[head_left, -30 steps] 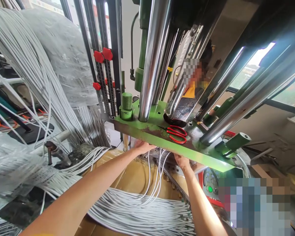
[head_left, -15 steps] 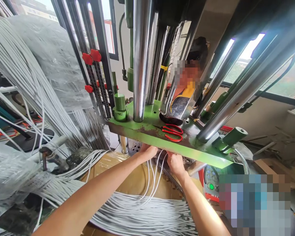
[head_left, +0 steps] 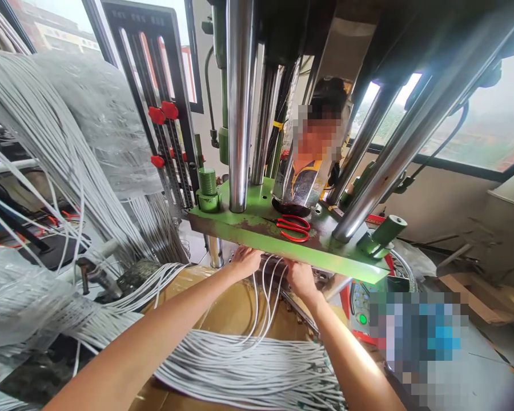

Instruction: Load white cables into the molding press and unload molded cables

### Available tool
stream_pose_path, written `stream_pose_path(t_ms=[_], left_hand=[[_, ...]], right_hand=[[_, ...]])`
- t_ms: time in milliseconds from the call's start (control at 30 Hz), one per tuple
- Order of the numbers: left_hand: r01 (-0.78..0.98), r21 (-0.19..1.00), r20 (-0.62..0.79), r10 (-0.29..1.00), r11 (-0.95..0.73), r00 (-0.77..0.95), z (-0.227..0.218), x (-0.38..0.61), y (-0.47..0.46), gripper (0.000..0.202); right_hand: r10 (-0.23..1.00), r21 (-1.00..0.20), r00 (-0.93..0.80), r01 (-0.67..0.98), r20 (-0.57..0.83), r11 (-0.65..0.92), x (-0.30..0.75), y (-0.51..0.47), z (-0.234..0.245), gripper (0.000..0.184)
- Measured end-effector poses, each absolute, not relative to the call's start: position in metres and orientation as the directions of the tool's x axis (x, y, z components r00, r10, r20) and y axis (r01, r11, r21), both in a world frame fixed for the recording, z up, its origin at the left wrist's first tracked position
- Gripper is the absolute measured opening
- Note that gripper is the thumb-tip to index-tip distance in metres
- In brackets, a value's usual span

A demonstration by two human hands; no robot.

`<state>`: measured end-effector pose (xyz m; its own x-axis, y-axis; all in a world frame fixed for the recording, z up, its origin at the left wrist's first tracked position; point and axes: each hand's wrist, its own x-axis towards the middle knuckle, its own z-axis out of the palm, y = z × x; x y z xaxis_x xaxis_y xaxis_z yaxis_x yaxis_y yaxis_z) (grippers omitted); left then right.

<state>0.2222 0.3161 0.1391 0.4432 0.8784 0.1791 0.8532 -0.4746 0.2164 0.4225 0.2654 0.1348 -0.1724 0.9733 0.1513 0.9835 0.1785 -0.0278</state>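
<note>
Both my hands reach under the front edge of a green press plate (head_left: 257, 237). My left hand (head_left: 247, 262) is at the left of a few white cables (head_left: 265, 297), its fingertips hidden by the plate. Close to the right of these cables is my right hand (head_left: 300, 278), its fingers also out of sight under the plate. The cables rise from below into the gap between the hands; I cannot tell whether either hand grips them. On top of the plate lie red-handled scissors (head_left: 293, 224).
A thick bundle of white cables (head_left: 248, 365) lies on brown cardboard (head_left: 223, 302) below my arms. More cables (head_left: 38, 114) hang at the left. Steel columns (head_left: 239, 114) rise from the plate. A control panel with a green button (head_left: 362, 319) sits at the right.
The view has shifted slightly, so the machine appears a little further left. Both hands stay under the plate edge, with the left one showing slightly more of its back.
</note>
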Motion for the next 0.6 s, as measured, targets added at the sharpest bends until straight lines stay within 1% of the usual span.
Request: stream_pose_path(t_ms=[67,133,267,333,467,533,567,600], left_hand=[[0.844,0.193,0.195,0.863,-0.5,0.467,0.135,0.218,0.314,0.025],[0.833,0.176,0.199,0.848,-0.525,0.492,0.132,0.217,0.311,0.031],[0.817,0.16,0.2,0.829,-0.554,0.523,0.133,0.224,0.312,0.039],[0.81,0.165,0.198,0.823,-0.563,0.532,0.142,0.229,0.312,0.04],[0.806,0.193,0.236,0.824,-0.56,0.516,0.172,0.217,0.28,0.044],[0.792,0.245,0.248,0.826,-0.559,0.506,0.18,0.188,0.235,0.041],[0.777,0.292,0.239,0.829,-0.558,0.505,0.179,0.168,0.206,0.037],[0.721,0.444,0.182,0.842,-0.532,0.509,0.172,0.145,0.174,0.034]], right_hand=[[0.971,-0.023,-0.203,0.978,0.129,0.208,0.412,0.268,0.135,0.049],[0.972,-0.022,-0.209,0.977,0.106,0.212,0.404,0.271,0.135,0.053],[0.979,-0.046,-0.194,0.979,0.07,0.197,0.398,0.277,0.139,0.046],[0.978,-0.074,-0.197,0.976,0.073,0.203,0.396,0.276,0.147,0.045],[0.969,-0.142,-0.208,0.963,0.136,0.227,0.403,0.233,0.17,0.054],[0.966,-0.18,-0.203,0.956,0.157,0.231,0.42,0.182,0.174,0.056],[0.968,-0.205,-0.188,0.954,0.167,0.22,0.433,0.151,0.171,0.057],[0.97,-0.227,-0.172,0.951,0.17,0.208,0.448,0.117,0.165,0.056]])
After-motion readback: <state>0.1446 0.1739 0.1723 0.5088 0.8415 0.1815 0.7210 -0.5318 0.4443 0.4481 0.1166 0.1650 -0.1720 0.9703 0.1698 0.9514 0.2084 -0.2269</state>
